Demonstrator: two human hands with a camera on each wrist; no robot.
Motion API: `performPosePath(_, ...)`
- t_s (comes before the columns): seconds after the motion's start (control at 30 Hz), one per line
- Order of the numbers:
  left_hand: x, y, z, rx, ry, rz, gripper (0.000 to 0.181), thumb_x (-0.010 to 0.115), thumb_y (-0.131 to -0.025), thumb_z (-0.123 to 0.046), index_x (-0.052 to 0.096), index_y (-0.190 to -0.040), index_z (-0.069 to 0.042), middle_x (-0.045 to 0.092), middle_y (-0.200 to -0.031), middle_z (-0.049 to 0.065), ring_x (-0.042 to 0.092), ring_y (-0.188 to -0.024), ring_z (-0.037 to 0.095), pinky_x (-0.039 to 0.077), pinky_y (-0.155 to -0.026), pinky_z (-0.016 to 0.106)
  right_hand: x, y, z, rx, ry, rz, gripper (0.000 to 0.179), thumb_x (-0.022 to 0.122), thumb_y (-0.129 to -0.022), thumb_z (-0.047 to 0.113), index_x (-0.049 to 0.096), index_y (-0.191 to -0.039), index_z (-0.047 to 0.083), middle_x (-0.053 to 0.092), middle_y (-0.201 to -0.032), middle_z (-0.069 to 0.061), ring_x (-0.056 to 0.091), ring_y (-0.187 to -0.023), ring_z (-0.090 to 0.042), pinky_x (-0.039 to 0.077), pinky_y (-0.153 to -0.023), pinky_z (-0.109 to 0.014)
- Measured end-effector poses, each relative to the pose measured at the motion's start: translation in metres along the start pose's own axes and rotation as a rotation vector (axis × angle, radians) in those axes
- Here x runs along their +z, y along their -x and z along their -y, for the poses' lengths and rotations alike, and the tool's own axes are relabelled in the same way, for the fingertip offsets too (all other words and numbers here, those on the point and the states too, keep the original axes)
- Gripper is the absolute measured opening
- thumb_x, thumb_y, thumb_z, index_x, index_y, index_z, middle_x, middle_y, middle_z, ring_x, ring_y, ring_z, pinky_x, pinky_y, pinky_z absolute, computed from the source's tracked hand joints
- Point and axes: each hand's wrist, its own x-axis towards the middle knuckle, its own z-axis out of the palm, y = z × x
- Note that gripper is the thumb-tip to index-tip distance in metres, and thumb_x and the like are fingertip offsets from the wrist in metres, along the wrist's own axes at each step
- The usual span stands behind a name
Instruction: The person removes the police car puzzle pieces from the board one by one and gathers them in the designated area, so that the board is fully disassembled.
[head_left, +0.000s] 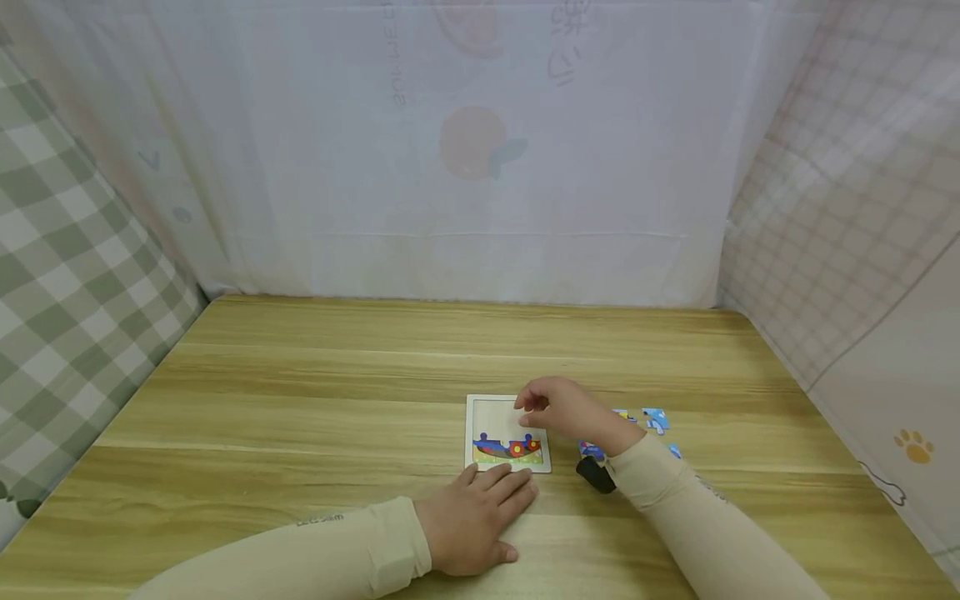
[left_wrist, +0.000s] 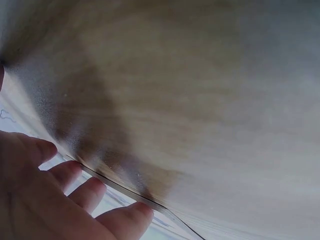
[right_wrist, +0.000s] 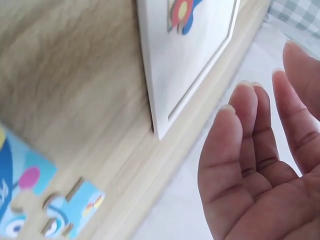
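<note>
A square puzzle board [head_left: 470,425] with a white frame lies on the table, its lower part filled with joined pieces [head_left: 506,452] in blue, red and yellow. My left hand [head_left: 480,517] lies palm down in front of it, fingers spread, fingertips at the frame's near edge. Over the board's right side hovers my right hand [head_left: 573,412], fingers loosely bent. In the right wrist view nothing sits between those fingers [right_wrist: 220,150], and the board's white frame [right_wrist: 150,70] stands beyond them. The upper part of the board shows a bare pale base [head_left: 495,417].
Loose puzzle pieces lie right of the board: a light blue piece [head_left: 655,419], a darker blue piece [head_left: 591,451] and others partly hidden by the right forearm. A black object [head_left: 596,475] sits at the right wrist. Printed curtains [head_left: 480,267] hang along the wooden table's [head_left: 315,400] far edge.
</note>
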Motion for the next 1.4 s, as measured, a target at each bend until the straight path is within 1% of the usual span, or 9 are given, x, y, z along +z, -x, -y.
performPosePath(0.2,-0.001,0.001,0.001,0.024,-0.015,0.0,0.071,0.045,-0.093,-0.062,0.034,-0.15,-0.02,0.031,-0.155,-0.001,0.033,-0.14,0.019,0.04,-0.103,0.046,0.01,-0.005,0.008,-0.002,0.012,0.042,0.009,0.071,-0.086,0.006,0.068,-0.094,0.003,0.06,-0.083,0.001,0.051,-0.076,-0.012,0.046,-0.071,-0.028)
performPosePath(0.37,-0.003,0.003,0.0,0.024,-0.026,-0.007,0.074,0.043,-0.092,-0.065,0.035,-0.15,-0.02,0.03,-0.156,-0.001,0.032,-0.14,0.02,0.041,-0.102,0.045,0.017,-0.008,0.012,0.002,0.016,0.069,0.009,0.071,-0.086,0.007,0.069,-0.094,0.004,0.06,-0.084,0.001,0.052,-0.077,-0.013,0.046,-0.072,-0.028)
performPosePath(0.47,-0.003,0.003,0.0,0.021,-0.025,0.004,0.075,0.042,-0.092,-0.067,0.034,-0.15,-0.02,0.028,-0.156,-0.001,0.031,-0.141,0.019,0.041,-0.102,0.046,0.022,-0.011,0.014,0.0,0.022,0.08,0.009,0.072,-0.085,0.007,0.069,-0.094,0.004,0.06,-0.083,0.001,0.052,-0.077,-0.012,0.047,-0.072,-0.028)
performPosePath(0.67,-0.003,0.003,0.001,0.028,-0.02,0.006,0.076,0.04,-0.092,-0.067,0.034,-0.151,-0.02,0.028,-0.157,-0.001,0.03,-0.141,0.02,0.041,-0.101,0.048,0.029,-0.015,0.018,0.027,0.051,0.1,0.009,0.072,-0.085,0.008,0.07,-0.093,0.006,0.059,-0.08,0.002,0.051,-0.074,-0.012,0.046,-0.07,-0.027)
performPosePath(0.87,-0.002,0.003,0.002,0.042,-0.013,0.006,0.075,0.04,-0.093,-0.066,0.035,-0.15,-0.018,0.028,-0.156,0.001,0.031,-0.141,0.021,0.042,-0.102,0.046,0.035,-0.019,0.022,0.058,0.067,0.114,0.008,0.073,-0.084,0.006,0.07,-0.092,0.006,0.061,-0.08,0.002,0.052,-0.072,-0.012,0.047,-0.07,-0.027)
performPosePath(1.03,-0.002,0.002,0.002,0.043,-0.003,0.01,0.075,0.04,-0.092,-0.066,0.035,-0.15,-0.018,0.027,-0.157,0.001,0.03,-0.142,0.021,0.041,-0.102,0.046,0.038,-0.019,0.025,0.062,0.111,0.114,0.01,0.074,-0.083,0.007,0.071,-0.093,0.007,0.063,-0.082,0.002,0.055,-0.075,-0.011,0.049,-0.074,-0.03)
performPosePath(1.23,-0.001,0.002,0.002,0.044,0.002,0.002,0.076,0.04,-0.092,-0.067,0.036,-0.15,-0.018,0.027,-0.157,0.001,0.03,-0.142,0.021,0.041,-0.102,0.047,0.039,-0.019,0.029,0.07,0.133,0.133,0.009,0.075,-0.083,0.011,0.071,-0.09,0.007,0.06,-0.079,0.003,0.052,-0.073,-0.011,0.047,-0.07,-0.027)
performPosePath(1.4,0.0,0.002,0.003,0.04,0.014,0.008,0.076,0.039,-0.092,-0.067,0.035,-0.15,-0.019,0.026,-0.157,0.001,0.028,-0.142,0.021,0.04,-0.103,0.047,0.039,-0.019,0.028,0.067,0.126,0.139,0.008,0.075,-0.083,0.011,0.069,-0.088,0.007,0.059,-0.078,0.003,0.052,-0.072,-0.011,0.046,-0.069,-0.027)
